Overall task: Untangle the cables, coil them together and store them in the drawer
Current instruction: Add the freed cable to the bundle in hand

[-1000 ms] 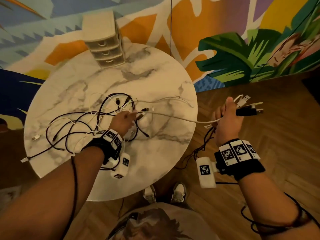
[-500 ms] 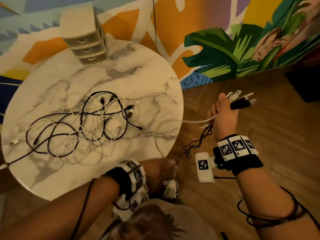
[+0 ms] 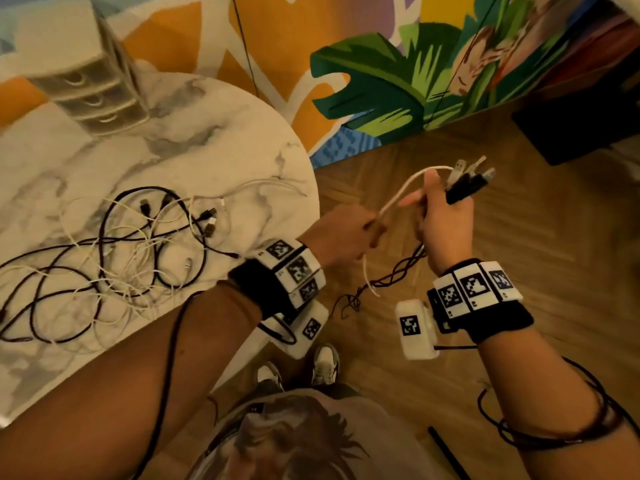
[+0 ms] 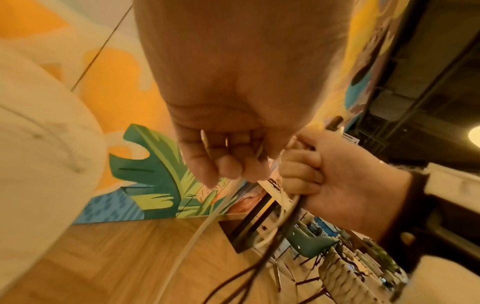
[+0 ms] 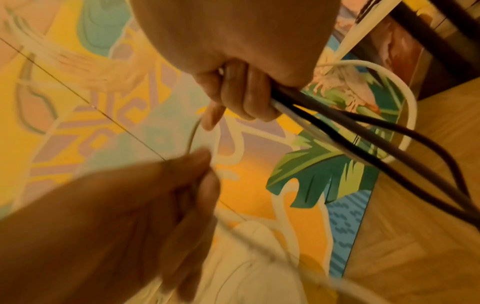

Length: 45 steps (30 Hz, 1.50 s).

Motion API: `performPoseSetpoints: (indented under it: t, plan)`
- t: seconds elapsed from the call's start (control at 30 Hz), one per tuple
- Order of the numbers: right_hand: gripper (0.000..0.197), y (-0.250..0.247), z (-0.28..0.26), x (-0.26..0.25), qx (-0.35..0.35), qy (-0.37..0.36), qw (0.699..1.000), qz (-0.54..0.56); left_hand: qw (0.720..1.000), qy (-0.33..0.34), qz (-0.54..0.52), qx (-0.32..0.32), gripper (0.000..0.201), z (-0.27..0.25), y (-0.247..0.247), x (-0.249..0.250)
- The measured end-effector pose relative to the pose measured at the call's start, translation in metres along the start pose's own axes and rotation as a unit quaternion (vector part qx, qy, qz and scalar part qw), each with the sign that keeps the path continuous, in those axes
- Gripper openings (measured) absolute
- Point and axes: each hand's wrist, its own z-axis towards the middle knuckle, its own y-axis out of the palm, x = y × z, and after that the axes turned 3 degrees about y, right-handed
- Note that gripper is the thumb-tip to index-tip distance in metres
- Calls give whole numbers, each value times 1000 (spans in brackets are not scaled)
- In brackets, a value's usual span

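My right hand (image 3: 441, 220) is raised over the floor right of the table and grips a bundle of black and white cables (image 5: 345, 131); their USB plugs (image 3: 471, 178) stick out above the fist. A white cable (image 3: 401, 195) loops from that fist down to my left hand (image 3: 343, 237), which pinches it (image 4: 207, 222) just left of the right hand. Twisted black cables (image 3: 394, 271) hang below the right hand. A tangle of black and white cables (image 3: 131, 251) lies on the round marble table (image 3: 207, 133). A small white three-drawer unit (image 3: 86, 74) stands at the table's far edge, drawers closed.
A colourful mural wall (image 3: 381, 64) rises behind the table. Wooden herringbone floor (image 3: 519, 237) spreads to the right, with a dark box (image 3: 571, 129) at the wall. My shoes (image 3: 323, 362) are beside the table's near edge.
My left hand left the tangle on the table, dropped low past the table edge, then rose to the right hand, where it now pinches the white cable. The right hand kept holding its bundle.
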Motion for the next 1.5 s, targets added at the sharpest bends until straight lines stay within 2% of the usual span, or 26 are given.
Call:
performPoseSetpoints:
  t: [0.1, 0.17, 0.23, 0.27, 0.3, 0.33, 0.37, 0.43, 0.5, 0.53, 0.67, 0.7, 0.73, 0.8, 0.87, 0.9, 0.97, 1.0, 1.07, 1.13, 1.27, 1.37, 1.43, 1.5]
  plan:
    - [63, -17, 6, 1, 41, 4, 999, -13, 999, -34, -37, -12, 39, -4, 6, -22]
    - [62, -20, 6, 1, 36, 11, 999, 9, 991, -95, -74, -58, 36, -8, 23, -45]
    - [62, -19, 2, 0, 12, 15, 999, 26, 970, -189, 0, -151, 35, -11, 41, -63]
    - [61, -19, 1, 0, -5, 19, 1000, 22, 948, -233, 63, -205, 38, -11, 46, -66]
    - [59, -20, 0, -2, -23, 24, 999, 14, 933, -250, 114, -234, 40, -8, 47, -64]
    - [58, -20, -1, -4, -42, 30, 999, 6, 936, -234, 139, -225, 41, -2, 48, -61]
    - [56, -19, -1, -7, -58, 36, 998, 0, 955, -188, 137, -187, 40, 4, 47, -55]
    - [53, -16, -2, -14, -73, 36, 997, 3, 997, -39, 34, -61, 43, 9, 39, -28]
    - [47, -13, -2, -20, -74, 13, 997, -2, 988, 111, -100, 34, 46, 12, 26, 12]
    - [45, -12, -2, -24, -80, 1, 997, -4, 980, 142, -133, 40, 43, 16, 19, 31]
    - [44, -15, 4, -41, -93, -36, 995, 13, 968, 125, -217, 4, 14, 31, 5, 63]
    - [45, -17, 6, -42, -119, -43, 992, 13, 960, 116, -255, 0, 14, 29, 4, 65]
    - [46, -18, 6, -43, -159, -45, 986, 17, 950, 100, -295, 5, 22, 28, 1, 68]
    - [45, -18, 3, -38, -248, -15, 968, 39, 934, 71, -350, 27, 31, 25, -9, 73]
    - [29, -14, -1, -24, -304, -5, 952, 25, 925, 67, -370, 49, 35, 24, -23, 75]
    - [18, -11, -3, -14, -312, -29, 949, -36, 929, 81, -356, 57, 38, 23, -32, 77]
    - [44, -4, -2, 13, -295, -58, 944, -136, 953, 110, -262, 109, 44, 23, -45, 83]
    - [52, -1, 0, 25, -262, -46, 953, -149, 962, 125, -200, 134, 46, 23, -50, 87]
    - [52, 4, 6, 45, -188, -21, 969, -158, 969, 183, -42, 163, 44, 18, -61, 98]
    - [47, 5, 14, 64, -135, 11, 973, -186, 958, 225, 78, 159, 35, 14, -72, 105]
    - [46, -1, 29, 107, -94, 89, 966, -224, 918, 260, 236, 183, 29, 4, -93, 114]
    - [42, -8, 40, 136, -63, 172, 951, -250, 888, 285, 290, 216, 32, 0, -105, 115]
    - [30, -7, 48, 145, -59, 229, 933, -271, 871, 305, 305, 235, 29, -3, -107, 117]
    - [24, -2, 59, 147, -60, 260, 939, -215, 856, 325, 317, 245, 27, -6, -108, 117]
